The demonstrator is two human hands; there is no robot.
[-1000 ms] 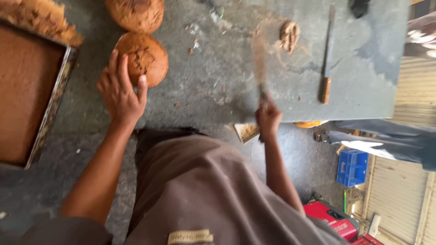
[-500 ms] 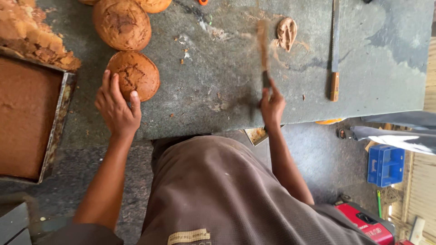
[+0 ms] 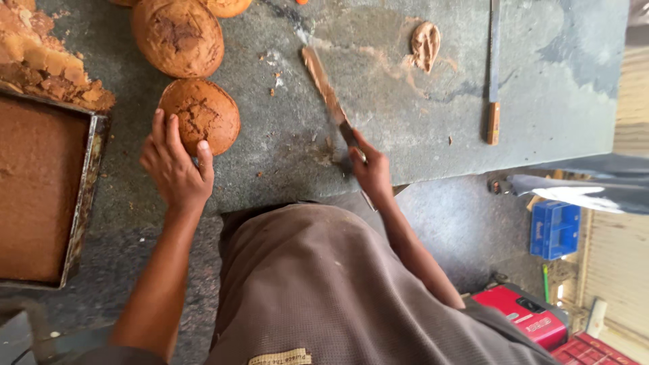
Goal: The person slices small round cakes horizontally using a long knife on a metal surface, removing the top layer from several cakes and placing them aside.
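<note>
The left hand (image 3: 174, 169) is laid open against the near edge of a round cake (image 3: 201, 115), fingers spread along its rim, thumb tip pressed to its side; nothing is gripped. The right hand (image 3: 370, 172) is clenched around the handle of a palette knife (image 3: 328, 94), whose long blade is smeared brown and is laid flat on the counter (image 3: 378, 81), pointing away from the body.

The cake is seen at the near edge of the counter, dark brown, its top cracked. Just beyond it a second, larger cake (image 3: 177, 35) is found, nearly touching, and the edge of a third (image 3: 226, 7) is caught at the top of the frame. To the left, a square tin (image 3: 84, 196) filled with a brown slab is set, and a heap of crumbled cake (image 3: 47, 64) is piled behind it.

Beyond the blade tip, streaks of brown paste are dragged across the counter, and a small dollop (image 3: 426, 46) is left well apart from the knife. Farther right a second long knife (image 3: 494, 74) with a wooden handle is laid by itself. Below the counter, a blue crate (image 3: 556, 228) and a red box (image 3: 531, 318) are glimpsed on the floor.
</note>
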